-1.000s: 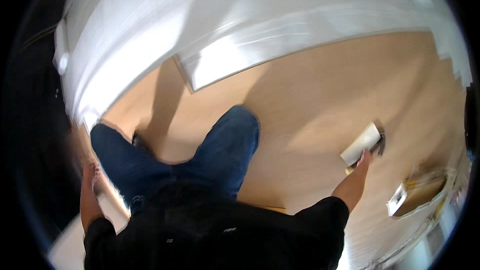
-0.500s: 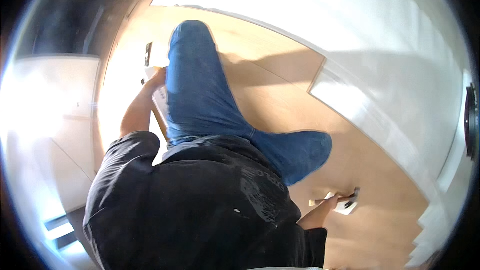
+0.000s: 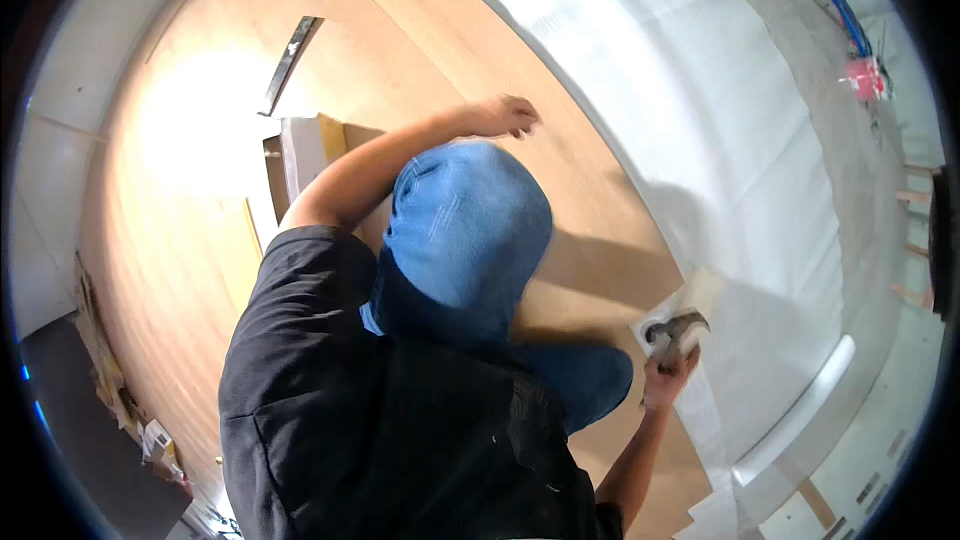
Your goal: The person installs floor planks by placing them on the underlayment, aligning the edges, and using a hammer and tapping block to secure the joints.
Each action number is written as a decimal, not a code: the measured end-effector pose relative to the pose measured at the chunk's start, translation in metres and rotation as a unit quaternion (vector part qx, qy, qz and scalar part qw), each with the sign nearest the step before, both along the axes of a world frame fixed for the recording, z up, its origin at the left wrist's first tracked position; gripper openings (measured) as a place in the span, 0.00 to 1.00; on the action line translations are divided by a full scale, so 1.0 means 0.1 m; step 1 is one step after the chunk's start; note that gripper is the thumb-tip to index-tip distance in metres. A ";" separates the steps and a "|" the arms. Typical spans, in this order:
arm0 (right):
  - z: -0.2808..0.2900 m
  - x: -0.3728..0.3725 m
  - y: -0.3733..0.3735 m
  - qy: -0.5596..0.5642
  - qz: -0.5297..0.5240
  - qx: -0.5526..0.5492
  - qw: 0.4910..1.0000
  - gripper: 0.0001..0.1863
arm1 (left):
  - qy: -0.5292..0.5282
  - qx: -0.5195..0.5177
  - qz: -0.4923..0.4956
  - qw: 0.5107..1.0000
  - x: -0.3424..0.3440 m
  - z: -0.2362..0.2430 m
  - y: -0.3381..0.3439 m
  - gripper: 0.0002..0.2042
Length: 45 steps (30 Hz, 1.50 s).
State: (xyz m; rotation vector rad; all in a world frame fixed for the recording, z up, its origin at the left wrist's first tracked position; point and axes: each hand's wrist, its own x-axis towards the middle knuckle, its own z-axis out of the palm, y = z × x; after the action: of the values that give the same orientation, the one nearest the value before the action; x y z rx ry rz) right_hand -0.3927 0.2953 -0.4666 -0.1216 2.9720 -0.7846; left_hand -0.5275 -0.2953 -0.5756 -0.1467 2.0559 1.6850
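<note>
Claw hammer (image 3: pixel 682 326) and pale block (image 3: pixel 703 288) at right hand (image 3: pixel 668 378), by the plank edge.
Fingers of the right hand curled around the hammer, dark head just past the fingertips; block blurred, next to the hammer head, exact hold on it impossible to tell. Location of both: at the border of wood-look floor planks (image 3: pixel 440 40) and white underlay sheet (image 3: pixel 740 150), to the right of the legs in blue jeans (image 3: pixel 470 210). Left hand (image 3: pixel 503 117): fingers loosely bent, partly spread, nothing visible in the grasp, out over the planks beyond the raised knee. Near the left forearm: open-ended carton (image 3: pixel 303 145); farther off, flat dark bar (image 3: pixel 289 65). Far right: white roll (image 3: pixel 795 412).
</note>
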 end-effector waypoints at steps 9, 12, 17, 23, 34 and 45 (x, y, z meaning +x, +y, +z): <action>-0.79 -2.42 -3.56 0.126 0.376 0.133 0.908 0.20 | 0.145 -0.038 0.108 0.983 -1.26 -0.43 -0.22 0.22; -0.95 -2.76 -4.33 0.067 0.377 0.186 0.905 0.20 | 0.215 -0.136 0.134 0.958 -1.63 -0.63 -0.92 0.15; -1.15 -2.96 -4.64 0.044 0.375 0.179 0.908 0.19 | 0.177 -0.284 0.156 0.929 -2.27 -0.92 -1.61 0.15; -1.21 -3.16 -4.14 -0.189 0.224 0.140 0.946 0.14 | 0.177 -0.340 0.179 0.906 -2.81 -1.61 -2.38 0.16; -1.24 -4.02 -4.23 -0.214 0.155 0.214 0.940 0.15 | 0.158 -0.333 0.137 0.920 -2.92 -1.72 -2.62 0.15; -1.79 -5.37 -5.35 -0.152 0.107 0.191 0.964 0.22 | 0.136 -0.404 0.069 0.902 -2.73 -1.45 -2.72 0.22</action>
State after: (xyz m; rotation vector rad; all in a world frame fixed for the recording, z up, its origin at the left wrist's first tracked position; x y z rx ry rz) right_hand -0.9297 -0.2395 -0.6458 -0.2666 2.6939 -0.1760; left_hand -0.8001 -0.5677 -0.7210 -0.3412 2.9074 0.8404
